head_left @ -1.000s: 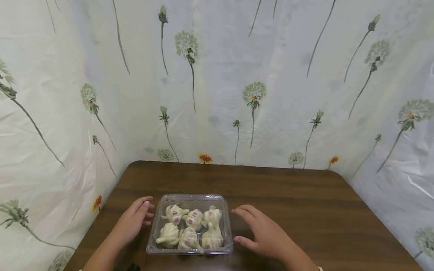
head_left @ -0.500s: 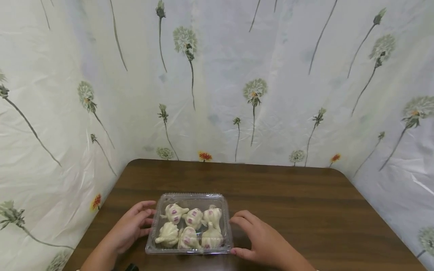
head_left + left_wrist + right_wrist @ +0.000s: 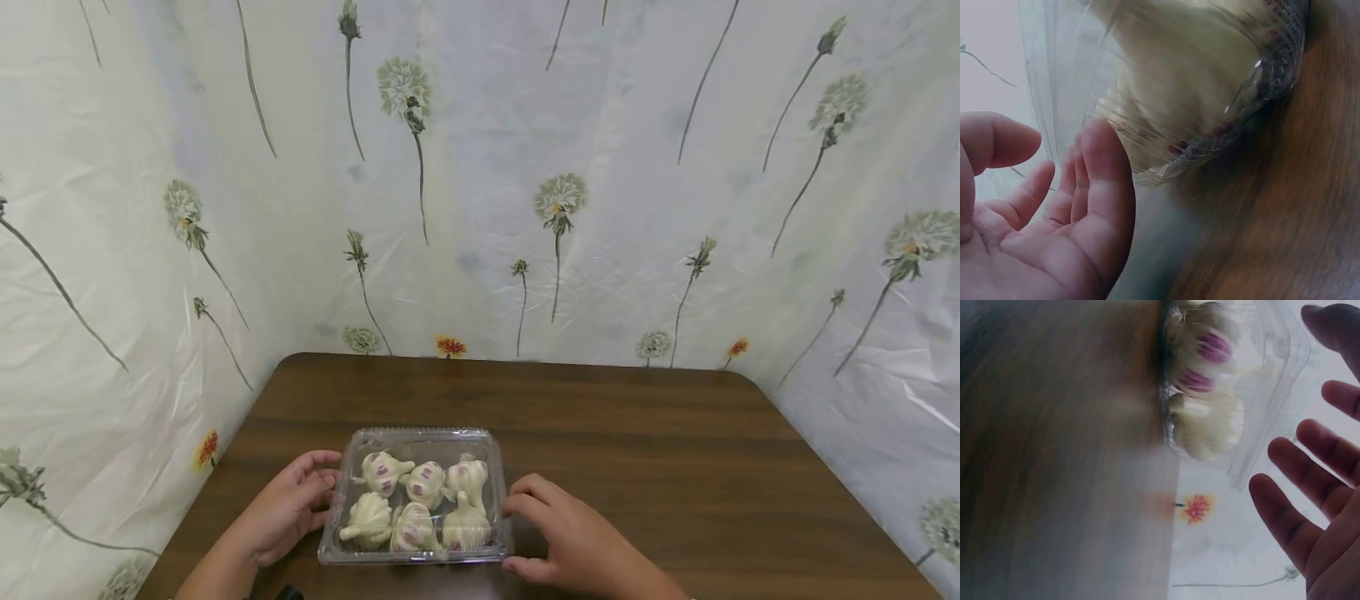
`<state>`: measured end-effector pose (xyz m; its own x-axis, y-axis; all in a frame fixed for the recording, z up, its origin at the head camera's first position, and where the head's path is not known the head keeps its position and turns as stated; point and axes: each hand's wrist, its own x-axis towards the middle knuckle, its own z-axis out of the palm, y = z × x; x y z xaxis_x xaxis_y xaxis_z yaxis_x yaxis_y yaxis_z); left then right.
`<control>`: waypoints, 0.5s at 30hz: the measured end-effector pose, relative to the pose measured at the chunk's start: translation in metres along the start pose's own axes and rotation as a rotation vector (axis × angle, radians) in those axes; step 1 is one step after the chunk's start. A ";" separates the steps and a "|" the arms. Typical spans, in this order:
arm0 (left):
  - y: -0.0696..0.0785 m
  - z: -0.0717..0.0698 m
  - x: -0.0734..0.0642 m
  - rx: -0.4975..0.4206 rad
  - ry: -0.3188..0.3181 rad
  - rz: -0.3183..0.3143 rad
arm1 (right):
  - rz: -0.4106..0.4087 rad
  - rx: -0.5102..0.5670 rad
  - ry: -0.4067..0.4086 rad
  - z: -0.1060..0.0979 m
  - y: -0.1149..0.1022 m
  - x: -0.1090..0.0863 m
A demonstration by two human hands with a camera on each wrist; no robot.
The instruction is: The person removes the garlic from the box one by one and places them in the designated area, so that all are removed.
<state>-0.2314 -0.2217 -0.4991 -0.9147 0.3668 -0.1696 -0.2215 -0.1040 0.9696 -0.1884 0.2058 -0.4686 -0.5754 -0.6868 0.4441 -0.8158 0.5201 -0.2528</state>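
Several garlic bulbs, white with purple marks, lie inside a clear plastic container (image 3: 420,442) with its lid down, on the table's near side. In the left wrist view a pale bulb (image 3: 1179,75) shows through the ribbed wall. My left hand (image 3: 288,508) is at the container's left side, fingers loosely bent, the fingertips touching or very near the wall. At the right side is my right hand (image 3: 573,537), its fingertips by the rim. The right wrist view shows its fingers (image 3: 1291,515) spread, with a gap visible between them and the container; there the bulbs (image 3: 1210,425) look blurred.
The container stands on a dark brown wooden table (image 3: 637,433) with rounded far corners. A white sheet (image 3: 480,167) printed with dandelions hangs behind the table and along both sides. A small black object (image 3: 288,592) shows at the bottom edge near the left forearm.
Both hands have come closer to the container's sides, the left moving right and the right moving left and slightly down. The container looks nearly still; the head view has shifted slightly.
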 end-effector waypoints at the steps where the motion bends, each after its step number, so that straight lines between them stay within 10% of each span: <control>1: -0.001 -0.001 0.000 -0.010 -0.009 0.004 | -0.009 0.002 0.004 0.001 0.000 0.000; 15: -0.005 0.001 0.000 -0.062 -0.042 0.031 | -0.064 0.035 0.040 0.007 0.000 0.000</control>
<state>-0.2297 -0.2205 -0.5033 -0.9067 0.4011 -0.1305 -0.2148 -0.1726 0.9613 -0.1886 0.2021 -0.4750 -0.5197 -0.6968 0.4944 -0.8529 0.4572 -0.2522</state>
